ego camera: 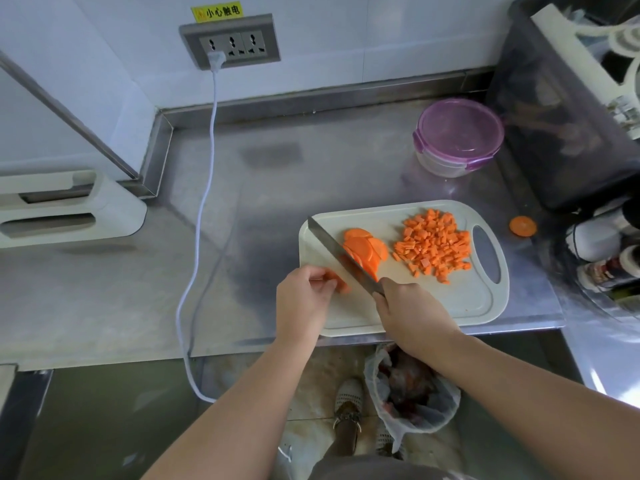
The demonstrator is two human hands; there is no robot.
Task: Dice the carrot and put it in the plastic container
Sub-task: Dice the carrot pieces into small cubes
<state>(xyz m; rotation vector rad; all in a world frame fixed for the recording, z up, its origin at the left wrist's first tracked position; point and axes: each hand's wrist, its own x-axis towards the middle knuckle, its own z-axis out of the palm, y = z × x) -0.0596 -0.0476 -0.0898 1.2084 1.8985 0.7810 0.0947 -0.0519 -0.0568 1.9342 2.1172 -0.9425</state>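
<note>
head view: looking down at a steel bench [259, 209] with a pale cutting board [467, 299] lying near its front edge.
right hand [412, 313]: it is gripping the handle of a knife [341, 258], with the fingers wrapped tight round it. The blade is slanting across the left part of the cutting board.
left hand [304, 299]: it is curling its fingers round a carrot piece [341, 284] just left of the blade. This part is blurry.
carrot slices [363, 251]: they are lying in a leaning stack on the cutting board, touching the right side of the blade.
carrot cubes [434, 244]: they are sitting in a heap on the right part of the cutting board, beside the handle hole.
stray slice [522, 226]: it is lying on the bench just right of the cutting board.
plastic container [457, 136]: it is standing on the bench behind the cutting board, well apart from it, with its purple lid on.
other things: a white cord [204, 188] is hanging from a wall socket [230, 41] and running over the bench. A bag [412, 389] is sitting on the floor below.
</note>
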